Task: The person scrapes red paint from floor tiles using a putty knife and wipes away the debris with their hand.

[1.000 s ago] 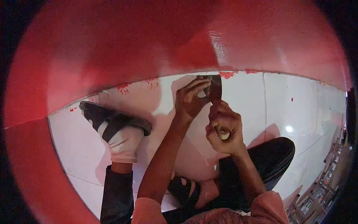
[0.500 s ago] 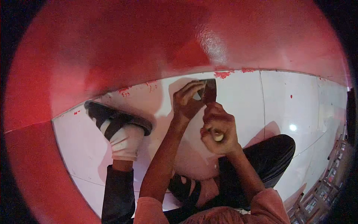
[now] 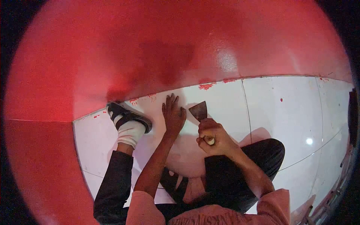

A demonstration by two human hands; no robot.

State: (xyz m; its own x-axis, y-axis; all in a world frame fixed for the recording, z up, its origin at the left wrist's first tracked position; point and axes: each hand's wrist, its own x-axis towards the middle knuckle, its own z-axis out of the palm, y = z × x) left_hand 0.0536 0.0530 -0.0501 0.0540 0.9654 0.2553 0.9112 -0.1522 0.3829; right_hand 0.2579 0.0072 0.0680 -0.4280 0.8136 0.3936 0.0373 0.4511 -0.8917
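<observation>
A putty knife with a wide dark blade is in my right hand, whose fingers wrap round its pale handle. The blade points up toward the red wall and hangs over the white tiled floor. To the left of the blade, my left hand is open, palm down over the tiles with fingers stretched toward the foot of the wall, and holds nothing. Red paint flecks mark the floor along the wall's lower edge, beyond the blade.
My foot in a black sandal and white sock rests near the wall on the left. My bent knee lies to the right. A stack of brownish slatted items stands at the far right edge. One red spot dots a right-hand tile.
My left hand has come off the blade, moved left and down, and spread its fingers. The putty knife has moved slightly left and down, its blade now tilted left.
</observation>
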